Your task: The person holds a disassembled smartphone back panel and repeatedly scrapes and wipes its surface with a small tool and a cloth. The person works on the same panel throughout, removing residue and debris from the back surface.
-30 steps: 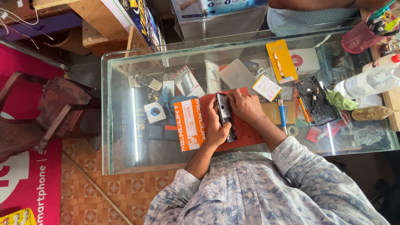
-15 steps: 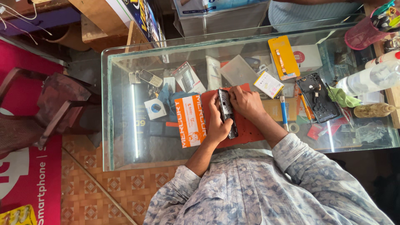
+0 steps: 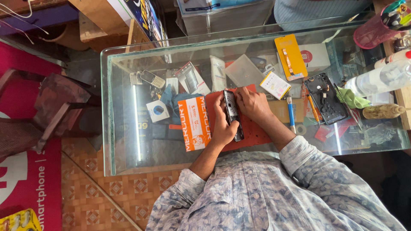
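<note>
The phone [image 3: 231, 114] sits right between both hands, long axis running away from the person, left hand [image 3: 222, 128] gripping its side, right hand [image 3: 252, 102] pinching the far end.

Glossy glass worktop [image 3: 128, 141], matt red rubbery mat [image 3: 257, 132], shiny dark plastic phone [image 3: 232, 114], glossy orange cardboard box [image 3: 195, 123], clear plastic bottle [image 3: 379, 79], soft patterned cloth sleeve [image 3: 308, 158]

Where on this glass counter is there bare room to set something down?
Bare glass lies at the counter's left end, left of the orange-and-white box. It is crowded around both hands and rightward past the opened phone back to the clear bottle.
</note>
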